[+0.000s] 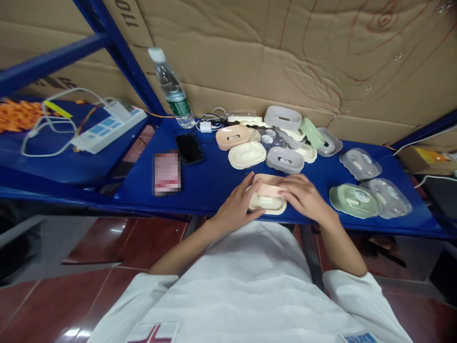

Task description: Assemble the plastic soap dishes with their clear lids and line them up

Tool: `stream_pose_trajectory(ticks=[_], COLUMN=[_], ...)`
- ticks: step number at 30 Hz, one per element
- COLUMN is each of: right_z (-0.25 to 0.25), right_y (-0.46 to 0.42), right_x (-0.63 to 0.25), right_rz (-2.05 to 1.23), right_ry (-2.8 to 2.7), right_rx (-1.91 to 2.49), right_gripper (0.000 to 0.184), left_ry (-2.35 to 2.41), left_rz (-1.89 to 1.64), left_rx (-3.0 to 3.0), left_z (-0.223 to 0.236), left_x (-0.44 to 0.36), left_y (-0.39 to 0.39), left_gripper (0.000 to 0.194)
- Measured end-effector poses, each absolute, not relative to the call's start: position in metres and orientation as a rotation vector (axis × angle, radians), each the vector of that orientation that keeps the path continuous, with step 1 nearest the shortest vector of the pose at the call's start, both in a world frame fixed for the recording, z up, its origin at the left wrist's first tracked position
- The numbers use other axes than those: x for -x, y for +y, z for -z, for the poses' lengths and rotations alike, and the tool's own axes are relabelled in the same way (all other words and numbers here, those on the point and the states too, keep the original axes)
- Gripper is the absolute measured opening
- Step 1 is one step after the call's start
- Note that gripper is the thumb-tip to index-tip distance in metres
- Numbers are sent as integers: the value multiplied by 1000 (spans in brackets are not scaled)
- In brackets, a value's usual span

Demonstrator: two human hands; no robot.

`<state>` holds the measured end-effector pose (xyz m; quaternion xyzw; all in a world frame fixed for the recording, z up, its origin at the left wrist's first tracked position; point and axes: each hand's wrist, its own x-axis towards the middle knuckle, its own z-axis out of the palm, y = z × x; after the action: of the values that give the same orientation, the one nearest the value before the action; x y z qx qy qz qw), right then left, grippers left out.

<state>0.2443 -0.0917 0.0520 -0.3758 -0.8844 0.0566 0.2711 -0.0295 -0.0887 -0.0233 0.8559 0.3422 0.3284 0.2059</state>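
Note:
At the table's front edge, a cream soap dish point(270, 204) with a peach insert or tray point(268, 190) sits between my hands. My left hand point(240, 201) grips its left side, thumb along the near rim and fingers over the far part. From the right, my right hand point(303, 194) has its fingers curled onto the peach piece. Just beyond lie a loose cream dish point(247, 155), a grey tray point(285, 159) and a peach tray point(233, 137). My fingers cover part of the held dish.
Behind is a pile of grey, green point(312, 133) and cream dish parts. On the right sit a green lidded dish point(354, 200) and two grey ones point(389, 197). A water bottle point(174, 93), a phone point(189, 148) and a power strip point(109, 129) are to the left.

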Motion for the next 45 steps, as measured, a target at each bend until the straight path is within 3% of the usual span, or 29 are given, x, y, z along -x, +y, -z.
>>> stream_pose_trajectory(ticks=[3,7,9,14,18,24,30,33,37,41,45], right_z=[-79,-93,-85,-53,-36,-52,-52,-26,-7,-17,-26], right_y=[-77,-32,-3,37,36,4,-118,-168,-198,-193,-164], right_x=[-267,-294,-303,-308,-301,-301,-346,-358,-327,-273,-228], right_rz=[-57,254,338,325,268,155,430,518,476,337,129], right_ry=[-2298,-1935,-1706,-1511,-1671,-1969,-1707,-1510,-1695,-2047,-2378], right_rx=[1150,1461,1605,1729,1713,1581,1728,1949,2076,1872,1473], right_gripper=[30,43,49,57,50,52,50,62,83,78,67], left_ry=[920,665,676,965,1316,1433,1351,1373,1331,972,777], left_rz=[-858,-658,-686,-913,-959,-762,-838,-838,-744,-619,-546], left_rx=[-2509,-2723,-2740,-2748,-2632,-2660,-2634,-2639,-2667,-2693,-2631], left_z=[24,16,3,-59,-98,-85,-58,-54,-54,-40,-11], left_x=[29,31,33,39,27,7,34,48,57,54,45], left_y=[-90,-90,-83,-15,74,128,111,91,25,-59,-97], left_gripper=[79,32,23,33,42,44,77,81,74,62,78])
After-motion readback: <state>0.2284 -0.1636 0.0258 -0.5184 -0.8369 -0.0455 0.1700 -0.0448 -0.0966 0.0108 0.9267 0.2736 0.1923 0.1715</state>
